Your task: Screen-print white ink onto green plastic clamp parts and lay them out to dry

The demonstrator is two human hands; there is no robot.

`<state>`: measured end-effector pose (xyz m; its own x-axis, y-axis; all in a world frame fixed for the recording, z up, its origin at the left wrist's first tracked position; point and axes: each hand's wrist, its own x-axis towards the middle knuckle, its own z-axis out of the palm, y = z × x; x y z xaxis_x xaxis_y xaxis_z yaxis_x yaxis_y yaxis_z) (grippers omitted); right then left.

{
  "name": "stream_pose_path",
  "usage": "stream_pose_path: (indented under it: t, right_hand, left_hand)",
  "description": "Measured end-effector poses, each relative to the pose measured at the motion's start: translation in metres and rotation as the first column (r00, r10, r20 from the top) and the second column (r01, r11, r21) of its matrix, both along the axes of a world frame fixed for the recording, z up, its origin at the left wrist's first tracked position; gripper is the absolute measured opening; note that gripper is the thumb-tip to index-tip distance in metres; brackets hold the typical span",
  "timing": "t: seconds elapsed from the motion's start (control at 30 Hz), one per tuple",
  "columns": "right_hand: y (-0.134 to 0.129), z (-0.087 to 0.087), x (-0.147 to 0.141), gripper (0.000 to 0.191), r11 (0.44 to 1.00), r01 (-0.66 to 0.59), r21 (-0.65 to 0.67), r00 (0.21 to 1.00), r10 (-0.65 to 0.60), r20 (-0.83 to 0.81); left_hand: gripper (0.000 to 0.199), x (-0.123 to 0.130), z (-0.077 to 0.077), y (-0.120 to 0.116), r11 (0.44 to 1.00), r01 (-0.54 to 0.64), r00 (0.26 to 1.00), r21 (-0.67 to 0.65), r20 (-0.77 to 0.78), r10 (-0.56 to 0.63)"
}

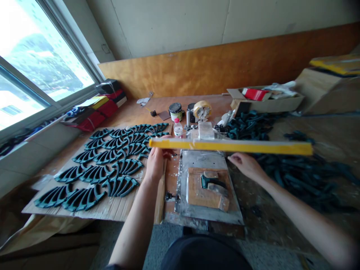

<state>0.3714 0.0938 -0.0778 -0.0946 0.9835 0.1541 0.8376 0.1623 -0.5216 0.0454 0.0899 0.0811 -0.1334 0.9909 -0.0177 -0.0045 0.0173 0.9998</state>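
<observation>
A long yellow-and-white bar (233,146) crosses the view in front of both hands. Its left end covers most of the fingers of my left hand (155,161), so their grip is hidden. That hand is at the right edge of the cardboard with rows of dark green fan-shaped slatted pieces (84,198). My right hand (243,163) is just below the bar, right of a metal plate (184,208), its fingers bent together; anything in them is too small to make out. On the plate lies a wooden block (194,195) with a small dark green piece (206,182) on it.
Loose dark green pieces (295,180) are heaped on the right. Behind the plate stand a small bottle with a pink cap (177,129), a tin (175,111) and a tape roll (202,110). An open carton (284,105) is at the back right; red boxes (95,118) are by the window.
</observation>
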Motion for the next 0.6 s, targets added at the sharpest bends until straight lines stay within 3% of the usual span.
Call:
stream_pose_path:
  t: [0.1, 0.17, 0.23, 0.3, 0.37, 0.43, 0.5, 0.53, 0.6]
  right_hand:
    - [-0.039, -0.036, -0.031, 0.031, 0.987, -0.157, -0.025, 0.985, 0.158, 0.07]
    - [-0.056, -0.046, -0.053, 0.02, 0.983, -0.174, -0.065, 0.977, 0.181, 0.115]
    - [-0.067, -0.043, -0.071, 0.014, 0.988, -0.091, -0.128, 0.99, 0.103, 0.092]
    - [-0.078, -0.03, -0.089, 0.014, 0.992, 0.007, -0.127, 1.0, -0.005, 0.011]
    - [-0.092, -0.016, -0.11, 0.015, 0.999, 0.021, -0.035, 0.997, -0.023, -0.073]
    - [-0.105, -0.004, -0.129, 0.014, 0.99, -0.118, 0.071, 0.986, 0.125, -0.111]
    - [-0.11, 0.0, -0.129, 0.014, 0.951, -0.293, 0.1, 0.946, 0.304, -0.117]
    - [-0.107, -0.002, -0.119, 0.018, 0.943, -0.322, 0.086, 0.936, 0.33, -0.118]
    - [-0.09, -0.017, -0.075, 0.027, 0.977, -0.212, -0.001, 0.973, 0.211, -0.096]
  left_hand:
    - [0.051, 0.011, 0.006, 0.021, 0.999, -0.004, 0.999, 0.047, 0.05, 0.002]
    - [0.048, 0.018, -0.004, 0.017, 0.994, -0.089, 0.993, 0.057, 0.079, 0.084]
    - [0.05, 0.026, -0.027, -0.007, 0.988, -0.152, 0.984, -0.03, 0.085, 0.154]
    - [0.057, 0.038, -0.061, -0.046, 0.958, -0.033, 0.996, -0.283, 0.07, 0.055]
    - [0.071, 0.051, -0.095, -0.089, 0.782, 0.217, 0.976, -0.584, 0.138, -0.167]
    - [0.073, 0.061, -0.122, -0.121, 0.72, 0.224, 0.973, -0.657, 0.198, -0.123]
    - [0.065, 0.06, -0.137, -0.132, 0.741, 0.142, 0.983, -0.657, 0.183, -0.025]
    - [0.062, 0.053, -0.142, -0.129, 0.759, 0.099, 0.989, -0.643, 0.145, -0.006]
    - [0.06, 0.024, -0.145, -0.11, 0.796, 0.006, 0.998, -0.606, -0.045, -0.041]
